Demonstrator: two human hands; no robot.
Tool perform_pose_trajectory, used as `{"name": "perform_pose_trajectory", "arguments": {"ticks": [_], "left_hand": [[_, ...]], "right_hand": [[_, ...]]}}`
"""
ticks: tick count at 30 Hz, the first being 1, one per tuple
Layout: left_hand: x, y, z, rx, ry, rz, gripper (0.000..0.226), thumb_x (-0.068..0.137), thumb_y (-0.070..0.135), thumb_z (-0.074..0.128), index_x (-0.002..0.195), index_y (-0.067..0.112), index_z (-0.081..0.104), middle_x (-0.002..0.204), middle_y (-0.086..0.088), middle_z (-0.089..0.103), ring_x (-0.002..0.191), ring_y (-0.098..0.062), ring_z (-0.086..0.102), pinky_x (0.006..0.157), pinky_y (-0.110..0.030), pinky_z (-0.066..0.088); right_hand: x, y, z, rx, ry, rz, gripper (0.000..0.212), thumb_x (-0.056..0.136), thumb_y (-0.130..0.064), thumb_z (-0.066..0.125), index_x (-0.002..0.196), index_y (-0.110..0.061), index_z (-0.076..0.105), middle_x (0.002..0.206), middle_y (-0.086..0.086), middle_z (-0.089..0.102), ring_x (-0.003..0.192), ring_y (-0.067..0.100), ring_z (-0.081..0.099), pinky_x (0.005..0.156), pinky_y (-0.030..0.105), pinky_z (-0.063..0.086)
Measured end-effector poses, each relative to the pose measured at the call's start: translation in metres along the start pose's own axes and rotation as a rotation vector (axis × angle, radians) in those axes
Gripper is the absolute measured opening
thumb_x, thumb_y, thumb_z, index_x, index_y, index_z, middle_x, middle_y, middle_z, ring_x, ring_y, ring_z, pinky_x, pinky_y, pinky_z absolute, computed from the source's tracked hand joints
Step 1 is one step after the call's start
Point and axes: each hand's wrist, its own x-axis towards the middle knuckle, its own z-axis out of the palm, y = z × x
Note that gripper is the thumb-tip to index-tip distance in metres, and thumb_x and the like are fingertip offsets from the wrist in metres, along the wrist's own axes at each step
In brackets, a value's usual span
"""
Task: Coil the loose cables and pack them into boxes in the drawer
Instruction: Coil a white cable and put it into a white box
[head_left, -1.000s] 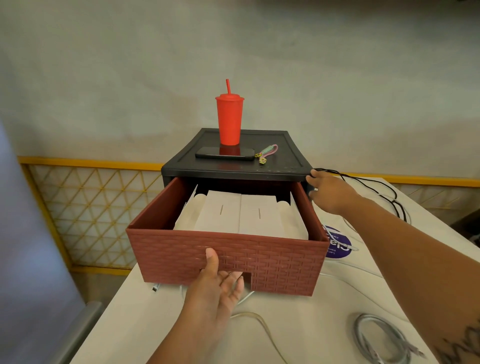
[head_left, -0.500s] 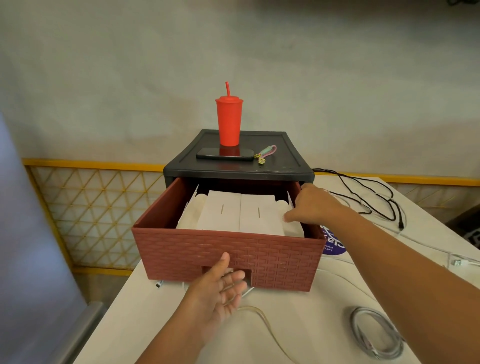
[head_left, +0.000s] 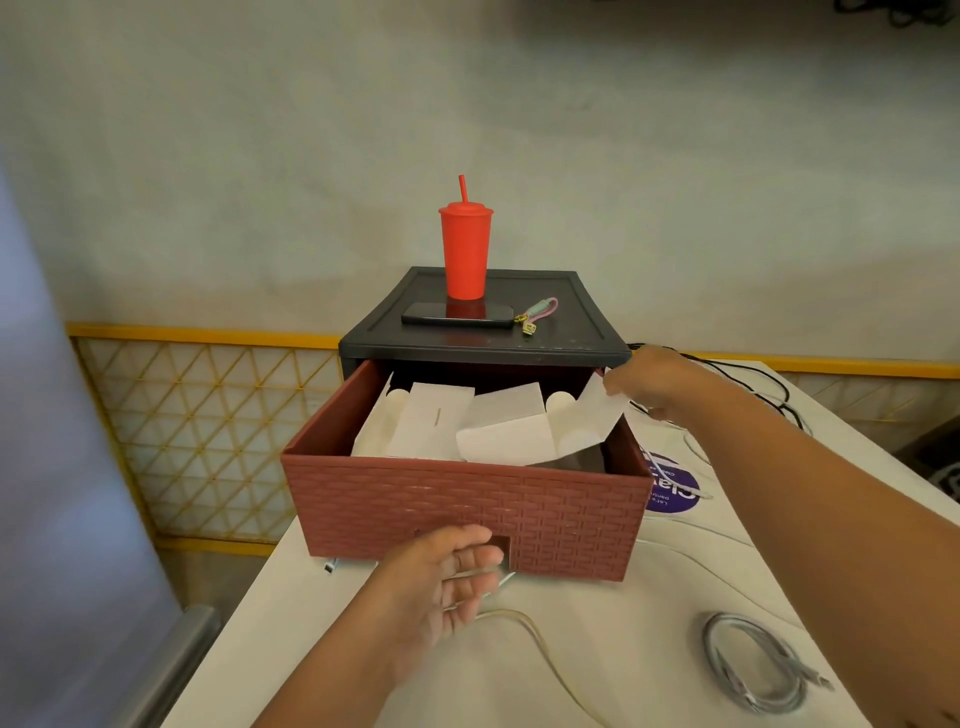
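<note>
The brick-red woven drawer (head_left: 519, 504) stands pulled out of a black cabinet (head_left: 483, 340). Inside it lie white cardboard boxes (head_left: 431, 421). My right hand (head_left: 649, 384) pinches the lid flap of the right-hand box (head_left: 582, 431) and holds it lifted, showing a dark inside. My left hand (head_left: 447, 577) hovers with fingers apart just in front of the drawer's handle notch, holding nothing. A coiled grey cable (head_left: 753, 660) lies on the white table at the front right. A pale loose cable (head_left: 540, 639) runs under my left hand. A black cable (head_left: 763, 384) is spread behind my right arm.
A red tumbler with a straw (head_left: 466, 249), a dark phone (head_left: 457, 314) and a pink-green key strap (head_left: 540, 312) sit on the cabinet top. A purple round sticker (head_left: 672, 491) and thin white cables lie right of the drawer. The table's left edge drops beside a yellow lattice panel (head_left: 208, 431).
My right hand moved from the cabinet's corner into the drawer, took the right box's flap and lifted it open. My left hand let go of the drawer front and drew back slightly.
</note>
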Motion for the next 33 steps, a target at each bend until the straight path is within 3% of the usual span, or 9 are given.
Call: {"name": "perform_pose_trajectory", "arguments": {"ticks": [5, 10, 14, 17, 20, 23, 27, 30, 33], "left_hand": [[-0.005, 0.009, 0.003, -0.103, -0.061, 0.014, 0.042, 0.088, 0.043, 0.048, 0.101, 0.007, 0.065, 0.084, -0.007, 0.071, 0.07, -0.019, 0.063, 0.066, -0.031, 0.045], [-0.014, 0.017, 0.005, -0.16, -0.069, 0.035, 0.056, 0.085, 0.054, 0.045, 0.105, 0.005, 0.064, 0.091, -0.01, 0.072, 0.076, -0.021, 0.064, 0.065, -0.032, 0.048], [-0.02, 0.018, 0.008, -0.154, -0.065, 0.064, 0.06, 0.083, 0.056, 0.045, 0.108, 0.005, 0.062, 0.096, -0.01, 0.072, 0.082, -0.022, 0.064, 0.065, -0.032, 0.049], [-0.026, 0.018, 0.012, -0.172, -0.095, 0.107, 0.056, 0.081, 0.057, 0.046, 0.103, 0.008, 0.061, 0.083, -0.007, 0.071, 0.075, -0.02, 0.066, 0.061, -0.031, 0.051], [-0.03, 0.016, 0.012, -0.158, -0.113, 0.174, 0.051, 0.083, 0.055, 0.046, 0.103, 0.01, 0.061, 0.085, -0.007, 0.071, 0.075, -0.02, 0.066, 0.066, -0.035, 0.054], [-0.034, 0.011, 0.008, -0.124, -0.091, 0.232, 0.048, 0.076, 0.041, 0.058, 0.114, 0.012, 0.06, 0.104, -0.011, 0.069, 0.093, -0.023, 0.064, 0.075, -0.039, 0.053], [-0.039, 0.006, 0.001, -0.01, -0.021, 0.335, 0.047, 0.082, 0.015, 0.064, 0.127, 0.015, 0.049, 0.113, -0.011, 0.065, 0.096, -0.022, 0.062, 0.075, -0.039, 0.052], [-0.045, 0.002, -0.004, 0.198, -0.031, 0.439, 0.068, 0.071, 0.002, 0.074, 0.126, 0.029, 0.045, 0.108, -0.001, 0.066, 0.088, -0.015, 0.066, 0.068, -0.029, 0.051], [-0.051, -0.007, -0.008, 0.472, -0.112, 0.527, 0.081, 0.057, 0.007, 0.076, 0.116, 0.047, 0.037, 0.113, 0.006, 0.064, 0.098, -0.01, 0.065, 0.076, -0.026, 0.052]], "right_hand": [[-0.014, 0.005, -0.012, 0.135, -0.054, 0.039, 0.01, 0.087, -0.012, 0.054, 0.076, -0.011, 0.055, 0.097, 0.01, 0.057, 0.093, 0.024, 0.051, 0.075, 0.033, 0.043], [-0.034, 0.017, -0.026, 0.275, -0.065, -0.02, 0.011, 0.089, -0.008, 0.052, 0.079, -0.006, 0.057, 0.081, 0.009, 0.062, 0.07, 0.019, 0.059, 0.067, 0.028, 0.047], [-0.057, 0.026, -0.039, 0.366, -0.087, -0.068, 0.009, 0.089, -0.006, 0.052, 0.09, 0.0, 0.059, 0.083, 0.011, 0.063, 0.069, 0.021, 0.06, 0.062, 0.027, 0.049], [-0.077, 0.033, -0.045, 0.299, -0.133, -0.195, 0.024, 0.09, -0.008, 0.053, 0.069, -0.008, 0.063, 0.068, 0.003, 0.066, 0.061, 0.016, 0.061, 0.06, 0.027, 0.048], [-0.097, 0.037, -0.047, 0.128, -0.124, -0.319, 0.045, 0.09, -0.014, 0.056, 0.046, -0.019, 0.06, 0.05, -0.011, 0.061, 0.057, 0.013, 0.06, 0.06, 0.024, 0.048], [-0.112, 0.038, -0.046, -0.079, -0.047, -0.44, 0.032, 0.09, -0.02, 0.057, 0.059, -0.023, 0.06, 0.057, -0.015, 0.061, 0.052, 0.002, 0.053, 0.048, 0.006, 0.038], [-0.123, 0.04, -0.041, -0.326, 0.034, -0.603, 0.014, 0.094, -0.022, 0.051, 0.081, -0.024, 0.057, 0.094, -0.003, 0.061, 0.074, 0.006, 0.051, 0.057, 0.007, 0.037], [-0.127, 0.044, -0.033, -0.34, 0.093, -0.673, 0.012, 0.095, -0.019, 0.048, 0.085, -0.021, 0.054, 0.091, -0.001, 0.057, 0.081, 0.016, 0.049, 0.064, 0.017, 0.036], [-0.129, 0.049, -0.022, -0.289, 0.13, -0.756, 0.015, 0.094, -0.014, 0.049, 0.08, -0.021, 0.05, 0.079, -0.009, 0.048, 0.073, 0.012, 0.045, 0.059, 0.007, 0.031]]}}
